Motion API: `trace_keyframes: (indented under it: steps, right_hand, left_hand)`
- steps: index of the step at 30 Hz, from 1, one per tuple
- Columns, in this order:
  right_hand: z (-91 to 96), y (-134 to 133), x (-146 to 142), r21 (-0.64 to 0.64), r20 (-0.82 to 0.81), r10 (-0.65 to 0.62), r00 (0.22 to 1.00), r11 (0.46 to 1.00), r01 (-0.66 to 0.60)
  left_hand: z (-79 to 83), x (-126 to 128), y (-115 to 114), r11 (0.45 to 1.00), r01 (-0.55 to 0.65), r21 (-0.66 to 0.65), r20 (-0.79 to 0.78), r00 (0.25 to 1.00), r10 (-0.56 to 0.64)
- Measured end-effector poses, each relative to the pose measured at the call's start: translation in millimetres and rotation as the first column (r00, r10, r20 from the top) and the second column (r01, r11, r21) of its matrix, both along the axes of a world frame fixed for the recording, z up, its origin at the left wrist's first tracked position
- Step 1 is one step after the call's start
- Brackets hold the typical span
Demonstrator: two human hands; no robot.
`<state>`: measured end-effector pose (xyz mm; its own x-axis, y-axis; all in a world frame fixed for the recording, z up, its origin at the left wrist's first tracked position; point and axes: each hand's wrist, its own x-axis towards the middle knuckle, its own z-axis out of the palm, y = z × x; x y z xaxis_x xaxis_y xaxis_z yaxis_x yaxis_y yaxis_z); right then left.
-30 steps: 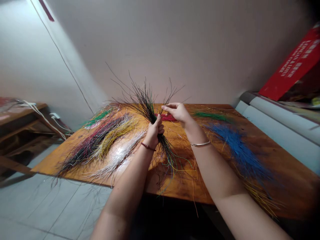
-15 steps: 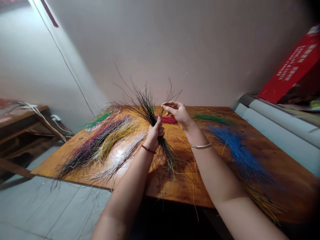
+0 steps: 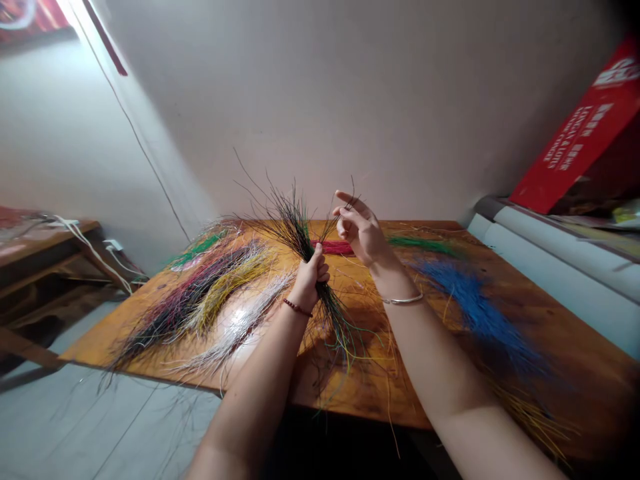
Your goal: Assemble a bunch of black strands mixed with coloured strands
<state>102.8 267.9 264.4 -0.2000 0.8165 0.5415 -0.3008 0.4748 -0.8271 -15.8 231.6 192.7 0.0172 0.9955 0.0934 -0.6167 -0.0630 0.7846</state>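
Observation:
My left hand [image 3: 310,273] is closed in a fist round the middle of a bundle of thin dark strands [image 3: 290,220] that fans out above it and hangs below it, with a few green and yellow ones mixed in. My right hand [image 3: 361,230] is raised just right of the fan, thumb and fingers pinched on a few dark strands, the index finger stretched up. Both hands hover over a wooden table [image 3: 400,393].
Sorted piles of strands lie on the table: black, red and yellow [image 3: 200,293], white [image 3: 235,320], green [image 3: 197,248], red [image 3: 335,247], green [image 3: 420,245], blue [image 3: 475,303]. A red box [image 3: 575,140] leans at right above a white roll [image 3: 560,253]. Cables lie on a bench [image 3: 45,233] at left.
My right hand has lifted a little and tilted, its index finger now pointing up, drawing a few strands off the fan. The left hand keeps its grip. The view has tipped slightly.

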Motion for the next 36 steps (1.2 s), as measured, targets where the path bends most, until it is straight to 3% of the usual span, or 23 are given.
trace_keyframes:
  steps: [10,14,18,20,24,29,36]
  right_hand:
    - [13.9,-8,14,0.073,-0.031,-0.079,0.996,0.994,0.081]
    - [18.4,-11,15,-0.068,0.013,-0.162,0.987,0.984,0.162]
    - [9.7,2,10,-0.269,0.005,-0.34,0.94,0.905,0.329]
    - [3.6,8,7,-0.305,0.105,-0.301,0.948,0.898,0.318]
    - [-5.8,10,3,-0.23,0.337,-0.034,0.941,0.966,0.117]
    - [-19.0,15,-6,-0.134,0.358,-0.103,0.928,0.978,0.16]
    - [-37.5,32,-14,-0.062,0.315,-0.091,0.945,0.991,0.116]
  left_hand:
    - [0.4,-1,1,1.0,0.012,-0.013,0.048,0.999,-0.011]
    - [-1.6,-3,2,1.0,0.017,-0.012,0.069,0.997,-0.016]
    - [-3.2,-4,4,1.0,0.009,-0.007,0.097,0.995,-0.008]
    - [-3.2,-5,5,1.0,0.001,-0.01,0.11,0.994,0.0]
    - [-2.4,-5,4,0.999,-0.032,-0.028,0.107,0.994,0.035]
    - [-1.9,-4,3,0.998,-0.063,-0.028,0.093,0.993,0.065]
    - [-1.2,-3,2,0.997,-0.069,-0.028,0.063,0.996,0.07]
